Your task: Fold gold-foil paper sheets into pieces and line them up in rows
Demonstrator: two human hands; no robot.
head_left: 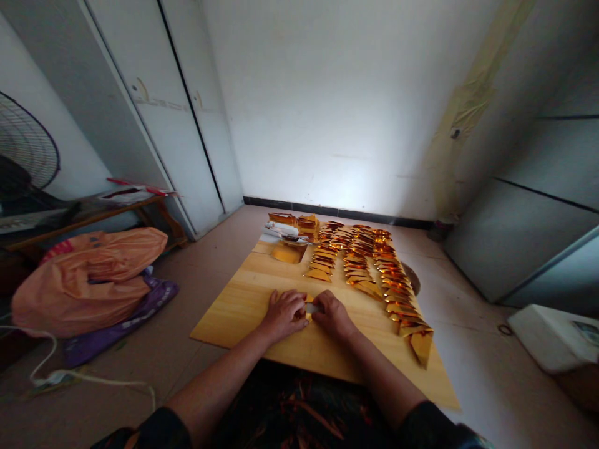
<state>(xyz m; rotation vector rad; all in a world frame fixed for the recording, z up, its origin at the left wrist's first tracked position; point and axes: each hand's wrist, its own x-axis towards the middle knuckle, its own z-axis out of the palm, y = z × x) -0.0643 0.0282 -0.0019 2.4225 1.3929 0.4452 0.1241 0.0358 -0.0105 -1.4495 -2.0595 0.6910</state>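
Note:
Near the front of a wooden board, my left hand and my right hand face each other. Between them is a small piece of gold foil paper with a pale patch showing. Fingers of both hands close on its two sides, and much of it is covered by them. Beyond my hands, several rows of folded gold foil pieces overlap across the far and right parts of the board. A flat stack of gold paper lies at the board's far left.
A white roll-like item sits behind the stack. Left on the floor are an orange bag, a purple bag and a white cable. A fan stands farther left. At right is a white box.

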